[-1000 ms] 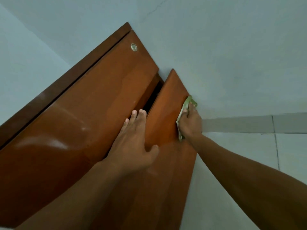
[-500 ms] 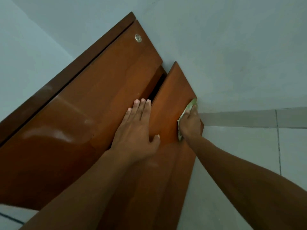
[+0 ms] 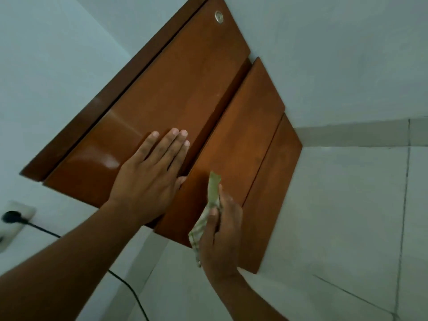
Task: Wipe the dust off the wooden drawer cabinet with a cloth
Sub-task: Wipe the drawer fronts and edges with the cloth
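cabinet: reddish-brown wood with a glossy varnish, seen steeply from above, standing against a pale wall; flat rectangular drawer fronts step outward one below the next, parted by narrow dark gaps. top drawer: broad smooth panel with a bright sheen patch near its left end and a small round metal lock near its far right corner. middle drawer: narrower panel, duller finish. lower drawer: narrow strip, its edge nearest the floor. left hand: flat and spread, palm pressed on the top drawer, grasping nothing, fingers straight and close together, thumb tip at the gap above the middle drawer. right hand: clenched round the cloth, thumb pressed over the fabric, knuckles toward the camera, lying over the near end of the middle drawer. cloth: thin, soft, crumpled, pale green with a fine check; one pointed end sticks up past the fingers against the middle drawer, the other end hangs below the hand. floor: large smooth pale tiles with thin dark joints, a plain skirting band along the wall. socket: white, on the left wall, with a black plug in it and a thin black cable trailing down.
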`<state>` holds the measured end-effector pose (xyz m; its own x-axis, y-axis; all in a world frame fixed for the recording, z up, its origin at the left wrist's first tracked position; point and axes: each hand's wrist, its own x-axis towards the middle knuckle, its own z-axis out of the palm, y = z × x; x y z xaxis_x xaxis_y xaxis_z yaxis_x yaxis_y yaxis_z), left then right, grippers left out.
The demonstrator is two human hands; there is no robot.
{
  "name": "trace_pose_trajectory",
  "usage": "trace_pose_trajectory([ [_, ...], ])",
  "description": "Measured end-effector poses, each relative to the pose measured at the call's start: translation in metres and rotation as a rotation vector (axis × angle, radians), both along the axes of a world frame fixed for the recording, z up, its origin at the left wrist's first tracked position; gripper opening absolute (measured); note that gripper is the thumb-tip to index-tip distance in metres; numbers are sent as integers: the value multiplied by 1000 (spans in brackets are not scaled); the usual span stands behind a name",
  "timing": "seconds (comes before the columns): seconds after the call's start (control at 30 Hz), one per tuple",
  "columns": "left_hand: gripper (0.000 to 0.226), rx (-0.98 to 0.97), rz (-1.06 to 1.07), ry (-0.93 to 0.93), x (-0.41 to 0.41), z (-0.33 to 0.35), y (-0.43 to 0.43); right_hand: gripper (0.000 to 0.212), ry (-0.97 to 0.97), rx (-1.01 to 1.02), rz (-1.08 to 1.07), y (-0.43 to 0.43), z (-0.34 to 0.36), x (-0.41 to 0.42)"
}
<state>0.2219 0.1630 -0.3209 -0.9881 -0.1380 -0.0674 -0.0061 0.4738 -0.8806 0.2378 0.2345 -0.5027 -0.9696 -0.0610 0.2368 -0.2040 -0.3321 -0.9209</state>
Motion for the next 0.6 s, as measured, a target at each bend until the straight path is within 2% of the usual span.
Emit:
trace_pose_trajectory([
  [0.07,67,-3,-10,5,6,1,1,45,122,12,109,-10,-7,39],
  [0.17,65,85,-32,68,5,-4,3,53,310,181,180,-24,-23,64],
  [0.33,66,16,-43,17,4,-23,-2,59,528,361,204,-41,-44,25],
  [0.47,64,-16,-33,17,-14,-26,-2,59,597,351,165,-50,-52,-22],
  [0.6,64,-83,-16,-47,-47,-22,-3,58,544,302,114,-56,-56,-79],
])
